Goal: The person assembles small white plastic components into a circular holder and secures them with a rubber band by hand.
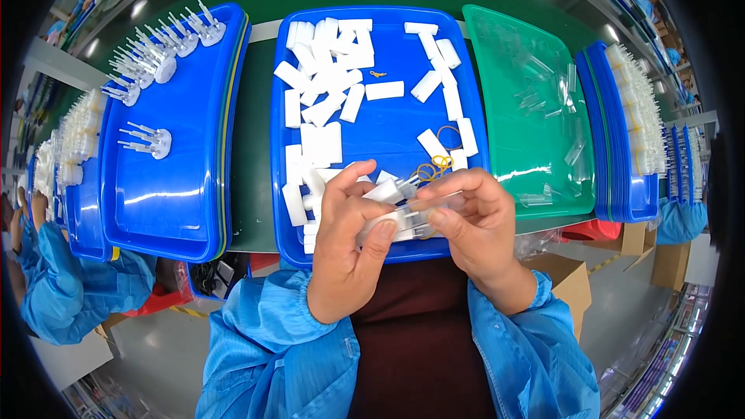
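Observation:
Over the near edge of the central blue tray (388, 140), my left hand (345, 244) is closed on a white plastic part (386, 221) with slim, pale rods. Close against it, my right hand (485, 237) pinches a clear plastic piece (450, 203); the fingers partly hide where the two meet. Many loose white blocks (334, 85) lie in the blue tray, mostly on its left side. Yellow rubber bands (433, 169) rest just beyond my fingers.
To the right, a green tray (528, 167) holds scattered clear plastic pieces (576, 140). The left blue tray (167, 202) carries upright rod clusters (147, 142). Stacked blue trays (597, 124) with white parts stand far right. A co-worker's blue sleeve (62, 287) shows at left.

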A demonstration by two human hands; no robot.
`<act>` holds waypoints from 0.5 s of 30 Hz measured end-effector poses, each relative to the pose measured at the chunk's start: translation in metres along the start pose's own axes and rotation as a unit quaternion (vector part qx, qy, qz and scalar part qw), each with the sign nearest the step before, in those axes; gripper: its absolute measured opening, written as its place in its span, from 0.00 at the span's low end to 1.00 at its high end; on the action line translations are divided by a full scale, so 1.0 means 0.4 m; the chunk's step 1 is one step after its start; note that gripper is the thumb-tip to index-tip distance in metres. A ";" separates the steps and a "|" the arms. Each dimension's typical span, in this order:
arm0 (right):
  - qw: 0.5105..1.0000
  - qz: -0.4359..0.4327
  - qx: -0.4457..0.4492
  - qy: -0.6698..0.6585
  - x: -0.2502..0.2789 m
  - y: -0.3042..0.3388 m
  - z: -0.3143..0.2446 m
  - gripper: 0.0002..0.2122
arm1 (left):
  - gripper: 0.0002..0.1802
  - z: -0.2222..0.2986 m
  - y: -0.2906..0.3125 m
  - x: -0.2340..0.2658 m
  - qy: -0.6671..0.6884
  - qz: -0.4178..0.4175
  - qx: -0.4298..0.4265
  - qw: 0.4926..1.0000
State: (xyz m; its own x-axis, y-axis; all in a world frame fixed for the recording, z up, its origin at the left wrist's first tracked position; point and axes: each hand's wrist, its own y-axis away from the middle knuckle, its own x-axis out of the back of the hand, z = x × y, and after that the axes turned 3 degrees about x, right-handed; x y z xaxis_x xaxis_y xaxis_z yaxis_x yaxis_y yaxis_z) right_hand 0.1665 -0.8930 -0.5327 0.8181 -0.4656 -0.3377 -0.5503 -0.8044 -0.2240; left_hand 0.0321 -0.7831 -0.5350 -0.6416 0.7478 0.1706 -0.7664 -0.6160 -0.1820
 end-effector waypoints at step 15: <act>0.932 -0.053 0.040 0.356 0.026 -0.018 -0.060 0.09 | 0.12 -0.004 0.003 -0.003 -0.086 -0.006 -0.050 0.995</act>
State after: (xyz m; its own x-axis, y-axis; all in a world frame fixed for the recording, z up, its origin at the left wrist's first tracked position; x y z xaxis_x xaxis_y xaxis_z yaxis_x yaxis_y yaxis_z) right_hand 0.1830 -0.9009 -0.5129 0.7568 -0.5346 0.3761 -0.4473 -0.8432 -0.2984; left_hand 0.0319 -0.7845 -0.5369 -0.6341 0.6969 0.3351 -0.7732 -0.5729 -0.2719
